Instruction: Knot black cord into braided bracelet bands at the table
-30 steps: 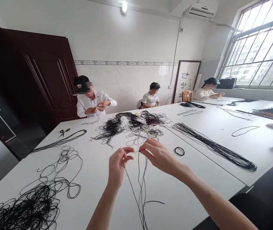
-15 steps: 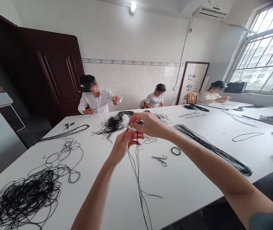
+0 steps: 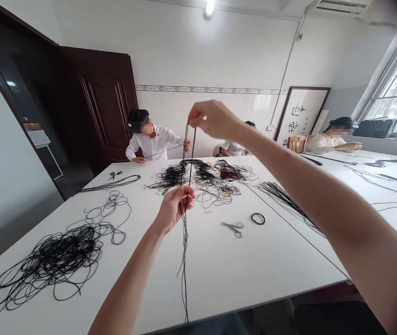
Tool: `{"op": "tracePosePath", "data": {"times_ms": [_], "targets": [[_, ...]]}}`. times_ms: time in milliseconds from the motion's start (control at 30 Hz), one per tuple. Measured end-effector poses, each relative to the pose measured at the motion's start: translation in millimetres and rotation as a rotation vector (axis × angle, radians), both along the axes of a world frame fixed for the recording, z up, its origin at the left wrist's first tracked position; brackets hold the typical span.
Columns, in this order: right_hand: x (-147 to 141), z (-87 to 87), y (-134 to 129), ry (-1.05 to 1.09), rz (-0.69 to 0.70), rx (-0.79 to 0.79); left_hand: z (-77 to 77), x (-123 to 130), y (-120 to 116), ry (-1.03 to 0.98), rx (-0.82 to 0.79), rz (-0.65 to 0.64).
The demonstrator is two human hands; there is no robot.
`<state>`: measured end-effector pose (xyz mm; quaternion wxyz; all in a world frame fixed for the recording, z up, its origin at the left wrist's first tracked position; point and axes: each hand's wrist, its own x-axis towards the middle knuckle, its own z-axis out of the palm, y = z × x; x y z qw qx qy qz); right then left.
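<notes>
Up high, your right hand pinches the cords; lower down, your left hand is clasped around them. They run between your hands and hang over the bench, left of the silver scissors.

Black cords in left grip

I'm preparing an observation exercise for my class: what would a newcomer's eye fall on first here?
The right hand, high at centre, its fingers pinching black cords that run down to the left hand. Next, the big tangle of black cord sprawled at lower left on the white table. Silver scissors also stand out, lying right of the left hand.
</notes>
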<state>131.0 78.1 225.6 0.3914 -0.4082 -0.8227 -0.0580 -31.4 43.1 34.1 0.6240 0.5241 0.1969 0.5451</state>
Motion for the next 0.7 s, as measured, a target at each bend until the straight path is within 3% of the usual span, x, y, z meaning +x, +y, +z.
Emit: {"op": "tracePosePath", "data": {"times_ms": [133, 267, 700], "targets": [[4, 33.3, -3, -0.076, -0.075, 0.087, -20.6, -9, -1, 0.159, -0.027, 0.020], [7, 54.7, -11, -0.109, -0.066, 0.139, -41.8, -19, 2, 0.284, -0.073, 0.005], [7, 85.8, -29, -0.115, -0.097, 0.217, -85.2, -39, 6, 0.533, -0.144, -0.143]]}}
